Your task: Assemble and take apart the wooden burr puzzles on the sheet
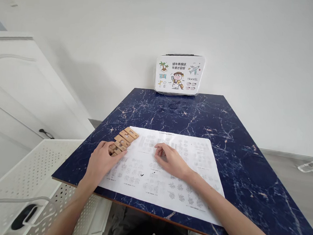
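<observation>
Several notched wooden puzzle pieces (127,136) lie in a slanting row at the upper left corner of a printed paper sheet (144,190). Dark marks like numbers show on some of them. My left hand (99,162) is closed around the nearest pieces of the row, thumb on one side and fingers on the other; its palm hides part of them. Over the middle of the sheet rests my right hand (171,159), its fingers loosely curled, with a gap between them and the thumb. Nothing shows in it.
The sheet lies on a dark blue marbled table (173,111). At the far edge, against the wall, stands a white box (179,74) with cartoon prints. A white perforated rack (30,160) with a cable stands at the left, by a white cabinet (17,93). A clear plastic item (312,166) lies at the right.
</observation>
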Available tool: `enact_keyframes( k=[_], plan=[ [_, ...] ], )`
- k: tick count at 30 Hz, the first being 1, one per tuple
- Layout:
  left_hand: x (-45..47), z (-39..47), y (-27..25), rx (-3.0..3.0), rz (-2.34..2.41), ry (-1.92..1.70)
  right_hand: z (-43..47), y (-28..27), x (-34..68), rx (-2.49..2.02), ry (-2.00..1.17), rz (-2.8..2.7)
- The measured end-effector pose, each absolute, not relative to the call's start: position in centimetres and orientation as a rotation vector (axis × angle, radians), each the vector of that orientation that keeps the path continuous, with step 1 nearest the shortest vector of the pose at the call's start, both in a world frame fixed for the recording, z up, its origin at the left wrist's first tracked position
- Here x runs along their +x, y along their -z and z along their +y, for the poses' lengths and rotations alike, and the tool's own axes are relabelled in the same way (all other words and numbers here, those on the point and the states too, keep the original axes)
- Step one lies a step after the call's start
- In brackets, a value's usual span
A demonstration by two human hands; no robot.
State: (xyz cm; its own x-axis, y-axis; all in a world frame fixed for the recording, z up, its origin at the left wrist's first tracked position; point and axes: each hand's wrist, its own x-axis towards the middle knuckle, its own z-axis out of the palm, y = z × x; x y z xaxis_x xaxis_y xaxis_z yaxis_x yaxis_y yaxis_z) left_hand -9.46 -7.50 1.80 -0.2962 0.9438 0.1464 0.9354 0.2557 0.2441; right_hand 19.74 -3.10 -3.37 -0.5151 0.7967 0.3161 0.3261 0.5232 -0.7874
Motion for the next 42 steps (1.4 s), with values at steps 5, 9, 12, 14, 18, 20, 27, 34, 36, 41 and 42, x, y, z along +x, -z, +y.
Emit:
enact_keyframes(
  k=[5,9,12,14,18,20,27,34,36,41,42],
  plan=[
    [-8.2,-7.6,-1.9,1.800,2.522,-0.421,-3.2,3.2,19.7,-0.919,-0.881,-2.066],
    [-8.5,-8.2,-2.3,1.845,2.517,-0.526,-3.1,3.2,19.8,-0.932,-0.939,-1.993],
    [-9.4,-7.4,-2.4,1.944,2.433,-0.700,-2.8,3.3,19.9,-0.969,-1.053,-1.843],
    [-9.5,-6.7,-2.3,2.029,2.376,-0.741,-2.5,3.2,20.1,-1.005,-1.122,-1.707],
    [-6.3,-6.3,-2.2,2.300,2.105,-0.880,-2.0,2.8,20.5,-0.998,-1.237,-1.481],
    [-3.4,-6.3,-2.3,2.465,1.814,-0.909,-1.8,2.6,20.8,-0.987,-1.276,-1.390],
    [3.1,-1.0,0.2,2.390,1.384,-0.679,-0.9,2.6,22.0,-1.057,-1.260,-1.188],
    [2.5,0.6,2.2,2.424,1.386,-0.649,-0.9,2.8,22.2,-1.109,-1.215,-1.369],
    [2.5,0.3,2.2,2.449,1.391,-0.629,-1.0,2.8,22.2,-1.149,-1.184,-1.396],
    [2.6,0.3,2.2,2.481,1.391,-0.616,-0.9,2.9,22.2,-1.150,-1.046,-1.465],
    [2.6,0.3,2.2,2.485,1.389,-0.617,-0.9,2.9,22.2,-1.150,-1.022,-1.477]
  ],
)
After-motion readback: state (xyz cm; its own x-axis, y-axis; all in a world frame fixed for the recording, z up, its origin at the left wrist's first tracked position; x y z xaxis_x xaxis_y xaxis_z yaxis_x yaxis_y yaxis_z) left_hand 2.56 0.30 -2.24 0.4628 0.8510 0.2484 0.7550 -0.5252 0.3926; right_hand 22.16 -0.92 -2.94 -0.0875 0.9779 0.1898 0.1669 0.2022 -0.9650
